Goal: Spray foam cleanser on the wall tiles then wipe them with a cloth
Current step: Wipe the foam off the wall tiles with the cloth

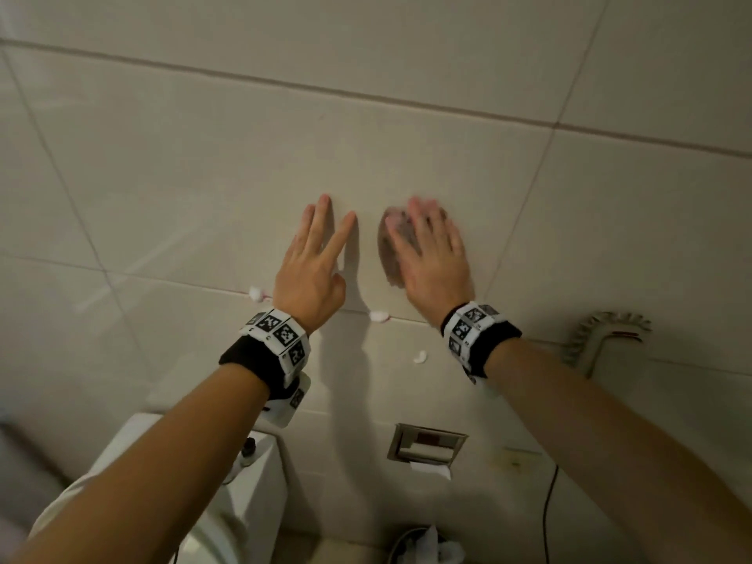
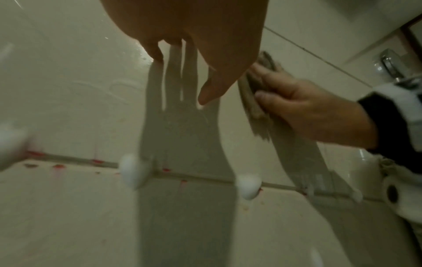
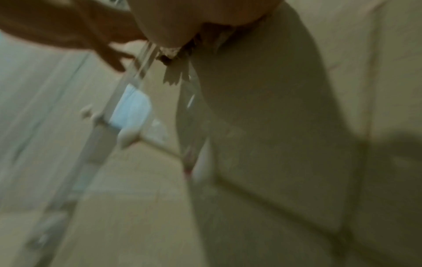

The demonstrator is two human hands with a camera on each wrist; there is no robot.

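Now your right hand (image 1: 433, 254) presses the cloth (image 1: 390, 250) flat on the wall tiles (image 1: 203, 156), grip wide, while your left hand (image 1: 311, 274) rests straight fingers beside it.

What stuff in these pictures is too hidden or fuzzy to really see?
- Cloth: in the head view the right hand covers most of it, and motion blur smears it.
- Right wrist view: blurred throughout; the cloth is only a scrap under the palm.
- Left hand fingers: in the left wrist view the palm hides most of them.
- Brush: in the head view the right forearm covers its handle.
- Spray cleanser: not in any view.
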